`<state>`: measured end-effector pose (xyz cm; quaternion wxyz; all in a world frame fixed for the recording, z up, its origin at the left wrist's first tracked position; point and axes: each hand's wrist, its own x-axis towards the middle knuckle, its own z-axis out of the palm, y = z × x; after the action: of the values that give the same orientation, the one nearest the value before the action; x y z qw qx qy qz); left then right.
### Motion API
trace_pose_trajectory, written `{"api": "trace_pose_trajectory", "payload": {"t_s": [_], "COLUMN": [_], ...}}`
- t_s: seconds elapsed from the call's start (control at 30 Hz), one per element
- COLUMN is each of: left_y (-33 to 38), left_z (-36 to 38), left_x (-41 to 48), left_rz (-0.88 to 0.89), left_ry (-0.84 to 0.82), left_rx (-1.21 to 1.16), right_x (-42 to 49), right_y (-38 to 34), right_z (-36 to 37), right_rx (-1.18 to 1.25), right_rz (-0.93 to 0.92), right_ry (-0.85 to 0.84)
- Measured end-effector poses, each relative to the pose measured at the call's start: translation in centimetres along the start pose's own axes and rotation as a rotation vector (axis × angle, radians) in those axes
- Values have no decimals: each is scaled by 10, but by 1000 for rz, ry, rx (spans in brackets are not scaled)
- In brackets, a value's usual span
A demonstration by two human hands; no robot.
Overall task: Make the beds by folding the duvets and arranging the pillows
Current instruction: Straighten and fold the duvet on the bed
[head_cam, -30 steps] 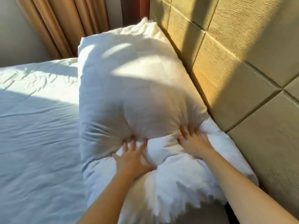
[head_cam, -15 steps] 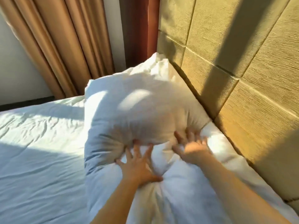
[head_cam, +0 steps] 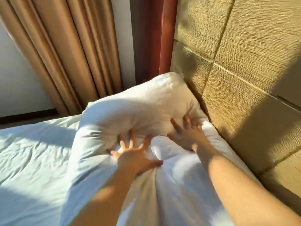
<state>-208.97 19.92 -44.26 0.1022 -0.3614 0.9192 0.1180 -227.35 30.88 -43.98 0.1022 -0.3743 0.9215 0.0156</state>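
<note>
The white pillow [head_cam: 146, 108] lay on the bed sheet [head_cam: 32, 152], hard against the padded headboard [head_cam: 244, 62]. The left hand [head_cam: 136, 159] and right hand [head_cam: 187, 136] pressed into it, fingers spread and gripping nothing. This looked like the pillow-arranging step; next it likely needed plumping evenly and squaring to the headboard.

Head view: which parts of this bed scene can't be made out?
Head view only.
Blurred by motion: fingertips of the right hand, sunk into the far pillow.
Cut off by the bottom edge: the end of the near pillow.
Cut off by the left edge: the sheet; no duvet shows.
Hidden: palm of the left hand, pressed on the near pillow.
</note>
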Motion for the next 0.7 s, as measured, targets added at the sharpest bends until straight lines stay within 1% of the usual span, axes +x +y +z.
{"api": "trace_pose_trajectory", "payload": {"t_s": [0.07,0.1,0.13,0.17,0.23,0.27,0.3,0.33,0.37,0.43,0.5,0.57,0.63,0.67,0.7], "left_y": [0,-1,-1,1,7,10,13,14,14,10,12,16,16,16,16], "left_z": [7,4,-2,-8,-19,-25,-32,-34,-32,-24,-13,2,13,17,19], "left_x": [25,34,42,50,71,81,92,106,122,149,171,188,204,209,214], "left_rz": [-27,-9,24,81,148,158,169,186,167,79,17,-8,-22,-21,-22], "left_ry": [-124,-168,-161,-61,355,468,506,469,437,302,216,158,103,74,53], "left_rx": [34,46,43,36,75,120,157,182,189,126,81,101,140,157,161], "right_x": [24,33,41,50,72,83,94,106,120,146,167,180,195,202,208], "right_y": [-1,-1,-1,0,5,8,9,11,12,13,14,18,24,25,25], "right_z": [14,10,2,-10,-32,-39,-42,-42,-35,-15,7,30,48,53,56], "right_rx": [2,7,15,20,-8,-11,18,71,111,158,167,121,152,179,189], "right_rz": [6,1,-5,-18,-57,-75,-82,-75,-61,-25,-22,-46,-61,-37,-13], "right_ry": [-143,-196,-193,-104,259,379,379,295,202,105,75,76,100,72,5]}}
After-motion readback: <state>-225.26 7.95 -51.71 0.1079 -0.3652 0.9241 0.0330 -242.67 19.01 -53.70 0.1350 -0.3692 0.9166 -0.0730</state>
